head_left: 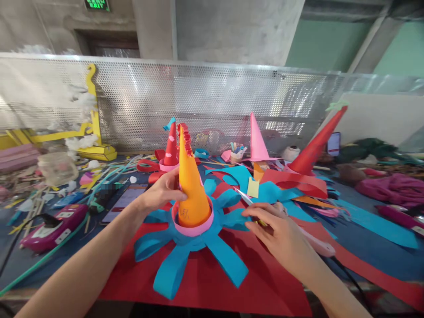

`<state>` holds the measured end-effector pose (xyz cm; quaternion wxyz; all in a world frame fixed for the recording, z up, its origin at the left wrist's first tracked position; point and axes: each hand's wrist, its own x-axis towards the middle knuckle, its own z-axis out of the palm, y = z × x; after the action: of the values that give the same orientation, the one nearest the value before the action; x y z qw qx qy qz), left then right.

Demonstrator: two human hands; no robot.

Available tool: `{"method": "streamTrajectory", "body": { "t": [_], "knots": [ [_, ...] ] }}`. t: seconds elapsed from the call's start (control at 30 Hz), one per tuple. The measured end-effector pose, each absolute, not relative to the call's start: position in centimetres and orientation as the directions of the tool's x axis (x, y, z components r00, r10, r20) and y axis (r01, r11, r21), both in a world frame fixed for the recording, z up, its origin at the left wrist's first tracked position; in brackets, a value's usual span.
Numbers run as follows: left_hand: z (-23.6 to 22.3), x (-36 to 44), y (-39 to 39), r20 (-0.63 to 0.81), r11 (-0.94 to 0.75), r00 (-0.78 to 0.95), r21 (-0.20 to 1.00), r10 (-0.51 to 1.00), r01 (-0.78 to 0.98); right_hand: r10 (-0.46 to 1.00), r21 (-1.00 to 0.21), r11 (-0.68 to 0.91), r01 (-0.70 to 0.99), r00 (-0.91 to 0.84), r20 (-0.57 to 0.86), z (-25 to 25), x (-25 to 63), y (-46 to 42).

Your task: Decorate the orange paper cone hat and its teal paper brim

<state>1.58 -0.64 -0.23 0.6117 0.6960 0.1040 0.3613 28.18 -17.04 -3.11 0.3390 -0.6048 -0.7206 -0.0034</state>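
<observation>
— Now, item one: what does your left hand (162, 191) hold?

— Your left hand is closed around the lower side of the orange paper cone (191, 183), which stands upright inside a pink paper ring (195, 226). Ring and cone sit at the centre of a blue paper flower of looped petals (185, 247), laid on a red paper sheet (212, 282) on the table.

— Item two: your right hand (281, 234)?

— Your right hand is curled shut on a glue gun (314, 243), its silvery nozzle (243, 196) pointing toward the cone, just beside a blue petal, fingertips resting on the paper.

— Other stock?

— Behind the cone, a red cone hat (171, 145); further right, a pink cone hat (256, 137) and a tilted red cone (314, 148). To your left, a phone (124, 201) and a purple device (56, 227). A perforated metal screen (212, 101) backs the table.
</observation>
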Motion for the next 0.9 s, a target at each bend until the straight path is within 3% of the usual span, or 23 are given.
{"method": "streamTrajectory", "body": {
  "t": [0.27, 0.47, 0.67, 0.9],
  "knots": [
    [0.0, 1.4, -0.6, 0.379, -0.228, 0.738, 0.925, 0.559, -0.303, 0.816, -0.348, 0.292, 0.891, -0.042, 0.577, -2.5, 28.4, -19.3],
    [2.1, 3.0, 1.1, 0.301, -0.204, 0.819, 0.952, 0.488, -0.228, 0.761, -0.268, 0.103, 0.958, 0.098, 0.641, -3.4, 31.5, -21.7],
    [3.3, 4.8, 2.5, 0.196, -0.178, 0.897, 0.975, 0.397, -0.134, 0.836, -0.04, 0.025, 0.999, 0.001, 0.549, -5.6, 34.0, -22.0],
    [2.7, 5.6, 3.4, 0.142, -0.163, 0.887, 0.984, 0.439, -0.076, 0.881, 0.044, -0.027, 0.999, 0.003, 0.474, -5.9, 34.0, -21.5]
  ]
}}
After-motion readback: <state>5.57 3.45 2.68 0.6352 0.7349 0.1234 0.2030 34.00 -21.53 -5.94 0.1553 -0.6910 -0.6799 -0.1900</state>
